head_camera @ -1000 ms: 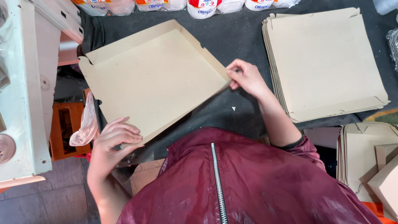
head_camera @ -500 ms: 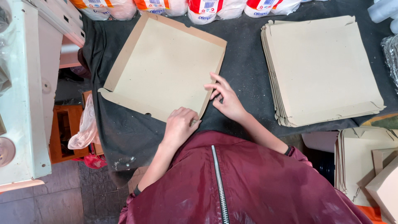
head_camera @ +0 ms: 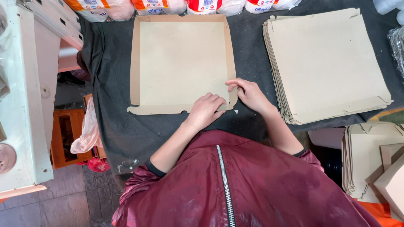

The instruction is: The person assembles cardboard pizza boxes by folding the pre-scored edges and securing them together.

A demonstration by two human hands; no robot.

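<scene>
Cardboard sheet [head_camera: 181, 63] now squared, flat

A matt, smooth brown cardboard box blank [head_camera: 181, 63] lies on dark, soft cloth [head_camera: 109, 126], beside a stack of the same dull cardboard sheets [head_camera: 332, 63], glossy plastic packets [head_camera: 105, 8] and a shiny maroon jacket [head_camera: 252, 185].

Dark cloth-covered table [head_camera: 252, 54] carries 1 cardboard tray [head_camera: 181, 63], 1 cardboard stack [head_camera: 332, 63].
</scene>
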